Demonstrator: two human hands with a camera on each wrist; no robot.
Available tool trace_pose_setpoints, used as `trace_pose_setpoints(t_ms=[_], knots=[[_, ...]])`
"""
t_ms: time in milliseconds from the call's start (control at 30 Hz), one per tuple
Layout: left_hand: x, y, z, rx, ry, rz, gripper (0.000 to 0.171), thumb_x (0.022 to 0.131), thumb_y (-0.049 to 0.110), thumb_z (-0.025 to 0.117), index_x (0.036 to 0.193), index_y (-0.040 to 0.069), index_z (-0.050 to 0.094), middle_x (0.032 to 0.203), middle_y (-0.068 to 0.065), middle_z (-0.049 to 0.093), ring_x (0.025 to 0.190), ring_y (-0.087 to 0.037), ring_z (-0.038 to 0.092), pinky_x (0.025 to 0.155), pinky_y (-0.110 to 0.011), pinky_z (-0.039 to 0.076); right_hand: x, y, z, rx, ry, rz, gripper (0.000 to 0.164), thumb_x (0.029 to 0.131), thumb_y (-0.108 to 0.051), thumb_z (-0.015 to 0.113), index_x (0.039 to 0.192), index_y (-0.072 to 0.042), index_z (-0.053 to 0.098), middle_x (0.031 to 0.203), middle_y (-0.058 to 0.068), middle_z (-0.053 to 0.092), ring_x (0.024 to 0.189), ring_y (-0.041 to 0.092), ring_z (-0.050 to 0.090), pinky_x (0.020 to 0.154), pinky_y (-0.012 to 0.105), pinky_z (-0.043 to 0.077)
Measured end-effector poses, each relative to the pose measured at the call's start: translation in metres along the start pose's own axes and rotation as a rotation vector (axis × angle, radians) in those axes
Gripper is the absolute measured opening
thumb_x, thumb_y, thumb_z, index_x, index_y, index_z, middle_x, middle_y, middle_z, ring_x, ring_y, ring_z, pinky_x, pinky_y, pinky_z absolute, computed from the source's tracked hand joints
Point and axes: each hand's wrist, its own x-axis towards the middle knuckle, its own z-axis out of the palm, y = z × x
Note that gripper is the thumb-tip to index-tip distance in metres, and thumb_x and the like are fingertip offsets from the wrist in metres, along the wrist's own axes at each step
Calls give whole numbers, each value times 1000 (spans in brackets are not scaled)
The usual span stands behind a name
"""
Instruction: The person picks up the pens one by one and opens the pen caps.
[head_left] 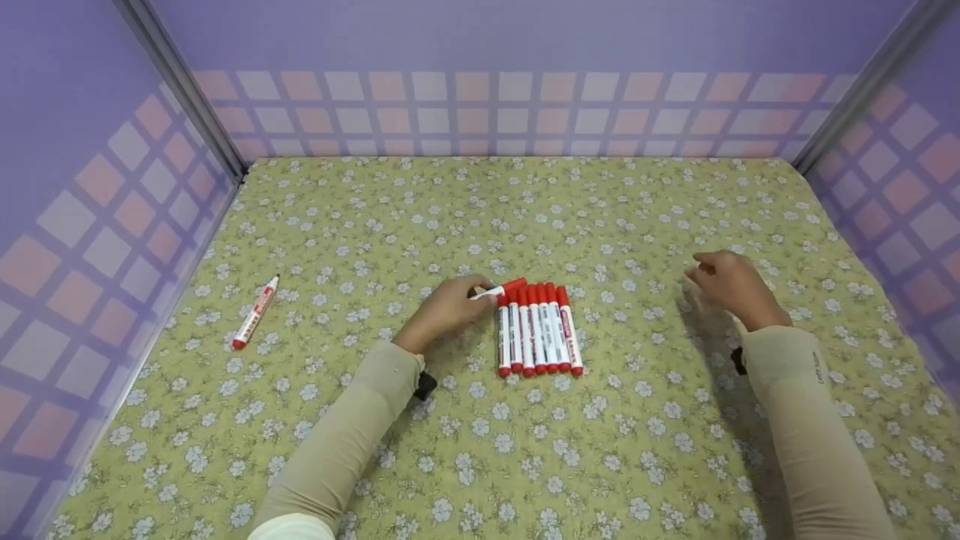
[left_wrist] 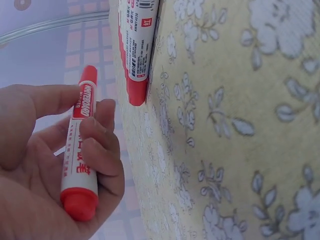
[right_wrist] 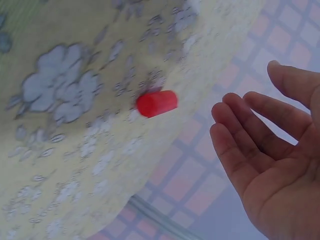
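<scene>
My left hand (head_left: 450, 304) holds a white whiteboard marker (left_wrist: 75, 155) with a red cap and red end, its fingers curled round the barrel. In the head view this marker slants over the top left of a row of several red-capped markers (head_left: 537, 330) lying side by side. One row marker (left_wrist: 137, 55) shows beyond the held one in the left wrist view. My right hand (head_left: 736, 289) is off to the right, empty, its fingers loosely bent. A loose red cap (right_wrist: 158, 103) lies on the cloth near its fingertips in the right wrist view; the head view does not show it.
An uncapped marker (head_left: 256, 311) lies alone at the left, dark tip pointing away. A yellow floral cloth (head_left: 480, 450) covers the table. Purple panels (head_left: 525, 37) with a checked band stand at the back and both sides, with grey posts (head_left: 184, 82) at the corners.
</scene>
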Motion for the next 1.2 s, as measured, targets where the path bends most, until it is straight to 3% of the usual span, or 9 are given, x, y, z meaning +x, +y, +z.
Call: trace_pose_setpoints(t_ms=[33,133,367,600,833,1200], knots=[[0,1,0,6,7,4,30,99,32,52,124,19,62,120,-2,63,88,-17,56,76,-35,46,0,-3,1,-11,6,-21,59,101,-35,47,142,7,39,131,34,47,118,47,47,94,60,42],[0,3,0,20,6,16,29,98,31,54,123,20,63,123,-2,63,96,-18,58,82,-38,48,-1,-13,4,-30,20,-81,54,101,-29,49,140,7,43,131,33,48,119,48,47,94,60,42],[5,7,1,49,-21,62,28,99,25,50,122,13,62,118,-3,63,92,-16,56,80,-35,47,-1,-36,10,-96,31,-204,45,99,-19,53,137,6,47,128,30,51,115,46,52,92,57,45],[4,15,2,107,-17,166,26,99,20,49,120,8,60,117,-6,60,90,-16,55,75,-32,46,-2,-56,22,-181,122,-476,38,95,-12,59,129,5,57,120,25,59,106,40,61,83,48,53],[2,22,4,240,41,246,26,98,21,52,121,12,61,118,-4,61,104,-15,59,86,-34,51,-5,-81,32,-235,193,-703,36,92,-12,65,125,2,61,114,21,63,102,34,64,80,43,55],[-1,29,7,450,133,437,26,97,27,58,116,12,68,111,-3,66,100,-18,64,83,-36,54,-13,-122,47,-284,129,-795,38,95,-19,60,130,-2,59,118,16,63,104,28,64,83,38,55]])
